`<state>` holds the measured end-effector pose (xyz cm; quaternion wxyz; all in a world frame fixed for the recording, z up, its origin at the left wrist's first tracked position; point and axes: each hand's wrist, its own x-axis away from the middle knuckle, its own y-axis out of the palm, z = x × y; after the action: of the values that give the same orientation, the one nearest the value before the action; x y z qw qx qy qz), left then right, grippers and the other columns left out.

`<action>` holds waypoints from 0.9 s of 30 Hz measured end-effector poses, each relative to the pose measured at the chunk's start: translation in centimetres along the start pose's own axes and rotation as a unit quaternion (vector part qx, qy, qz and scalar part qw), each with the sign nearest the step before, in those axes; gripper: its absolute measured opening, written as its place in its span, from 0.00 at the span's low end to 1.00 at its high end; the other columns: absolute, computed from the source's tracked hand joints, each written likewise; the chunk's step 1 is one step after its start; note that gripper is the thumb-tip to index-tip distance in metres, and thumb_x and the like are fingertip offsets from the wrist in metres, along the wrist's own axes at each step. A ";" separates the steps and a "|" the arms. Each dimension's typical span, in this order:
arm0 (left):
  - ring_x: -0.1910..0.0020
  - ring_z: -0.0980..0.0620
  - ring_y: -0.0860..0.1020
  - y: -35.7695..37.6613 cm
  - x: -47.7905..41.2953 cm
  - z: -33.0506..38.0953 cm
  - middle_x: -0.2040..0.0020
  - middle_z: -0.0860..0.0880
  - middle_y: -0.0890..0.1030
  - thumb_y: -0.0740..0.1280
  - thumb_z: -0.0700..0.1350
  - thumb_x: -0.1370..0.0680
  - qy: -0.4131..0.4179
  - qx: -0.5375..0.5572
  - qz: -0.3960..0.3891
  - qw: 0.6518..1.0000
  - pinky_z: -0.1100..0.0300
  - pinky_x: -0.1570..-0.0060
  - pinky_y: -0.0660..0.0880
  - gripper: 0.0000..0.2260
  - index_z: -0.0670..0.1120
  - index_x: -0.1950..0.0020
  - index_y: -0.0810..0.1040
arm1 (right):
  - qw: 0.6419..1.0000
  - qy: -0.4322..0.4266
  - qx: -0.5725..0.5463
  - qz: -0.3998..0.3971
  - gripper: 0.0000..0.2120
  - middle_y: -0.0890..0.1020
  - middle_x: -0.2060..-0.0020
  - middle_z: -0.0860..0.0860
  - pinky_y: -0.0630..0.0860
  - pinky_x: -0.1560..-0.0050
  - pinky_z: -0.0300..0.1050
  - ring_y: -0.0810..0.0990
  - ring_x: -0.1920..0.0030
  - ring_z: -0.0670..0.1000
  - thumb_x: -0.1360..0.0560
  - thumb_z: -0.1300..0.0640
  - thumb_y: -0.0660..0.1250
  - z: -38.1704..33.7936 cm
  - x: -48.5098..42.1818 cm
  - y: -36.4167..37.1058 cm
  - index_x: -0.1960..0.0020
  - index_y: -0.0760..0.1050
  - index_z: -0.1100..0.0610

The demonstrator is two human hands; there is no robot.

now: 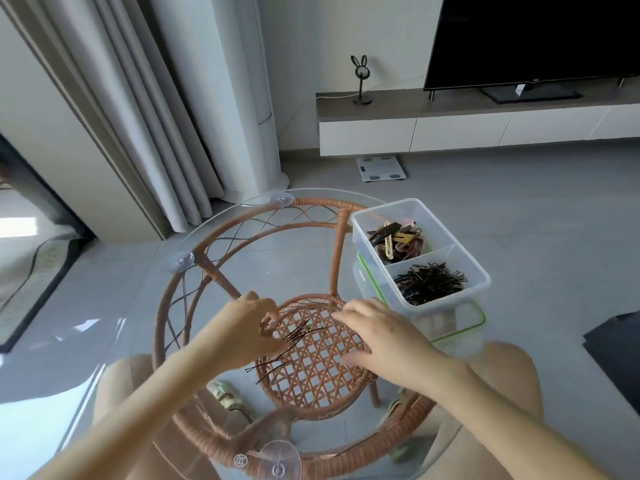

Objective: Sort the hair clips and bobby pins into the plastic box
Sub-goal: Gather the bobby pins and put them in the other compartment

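A clear plastic box (479,271) with two compartments stands at the right of the glass table top. Its far compartment holds coloured hair clips (398,240); its near one holds black bobby pins (429,282). Several loose bobby pins (277,358) lie on the glass in the middle. My left hand (242,327) rests by them, its fingers pinched on a small bunch of bobby pins (299,332) and something small and brown. My right hand (384,337) lies palm down on the glass, fingers spread, nothing seen in it.
The round glass top (145,278) sits on a rattan frame with a woven lower shelf (322,375). The box's green-edged lid (464,327) lies under it. A TV unit, a scale and curtains stand beyond. A dark object (616,351) is at the right.
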<state>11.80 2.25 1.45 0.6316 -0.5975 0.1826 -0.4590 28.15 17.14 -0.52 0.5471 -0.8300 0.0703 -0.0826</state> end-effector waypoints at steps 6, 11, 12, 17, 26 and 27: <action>0.42 0.53 0.71 4.5 2.9 -1.9 0.39 0.49 0.72 0.70 0.61 0.32 -0.063 0.015 0.043 0.997 0.62 0.43 0.71 0.33 0.50 0.32 0.65 | 0.996 0.081 0.020 -0.037 0.33 0.71 0.40 0.53 0.71 0.41 0.48 0.70 0.40 0.53 0.33 0.40 0.70 -0.8 -4.9 2.2 0.36 0.67 0.57; 0.47 0.50 0.76 5.0 1.3 -1.6 0.44 0.48 0.76 0.71 0.53 0.29 -0.050 0.055 0.062 0.995 0.59 0.47 0.75 0.24 0.45 0.38 0.70 | 0.995 0.056 -0.062 -0.057 0.27 0.73 0.41 0.52 0.71 0.38 0.50 0.72 0.41 0.52 0.30 0.54 0.71 -2.2 -6.1 2.7 0.34 0.66 0.56; 0.49 0.50 0.76 4.9 0.9 -1.5 0.45 0.47 0.77 0.71 0.52 0.29 -0.037 0.056 0.062 0.996 0.59 0.48 0.76 0.23 0.45 0.39 0.71 | 0.994 0.046 -0.086 -0.059 0.26 0.74 0.42 0.51 0.72 0.39 0.50 0.73 0.43 0.51 0.29 0.58 0.70 -2.4 -6.2 2.9 0.34 0.66 0.55; 0.51 0.49 0.77 4.7 0.2 -1.9 0.48 0.48 0.78 0.70 0.50 0.27 0.022 0.047 0.067 0.996 0.60 0.51 0.74 0.15 0.44 0.45 0.75 | 0.993 0.004 -0.103 -0.065 0.20 0.75 0.49 0.48 0.73 0.45 0.45 0.71 0.51 0.45 0.28 0.67 0.64 -3.1 -6.8 3.4 0.38 0.70 0.53; 0.46 0.49 0.72 6.4 1.2 -2.3 0.45 0.47 0.74 0.56 0.34 0.22 0.089 -0.066 0.078 0.991 0.59 0.44 0.72 0.10 0.43 0.43 0.71 | 0.995 -0.045 0.064 -0.058 0.14 0.74 0.50 0.57 0.73 0.47 0.50 0.71 0.48 0.55 0.27 0.74 0.51 -3.8 -5.3 4.2 0.49 0.68 0.60; 0.46 0.49 0.72 6.4 1.4 -2.2 0.45 0.46 0.74 0.56 0.33 0.23 0.090 -0.075 0.079 0.990 0.58 0.43 0.72 0.12 0.43 0.42 0.71 | 0.995 -0.049 0.071 -0.050 0.16 0.74 0.50 0.58 0.73 0.47 0.49 0.71 0.49 0.55 0.28 0.75 0.51 -4.0 -5.0 4.2 0.49 0.68 0.60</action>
<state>13.11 -1.03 -4.53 0.6005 -0.5831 0.3194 -0.4443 22.25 12.92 -3.10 0.6026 -0.7946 -0.0041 -0.0742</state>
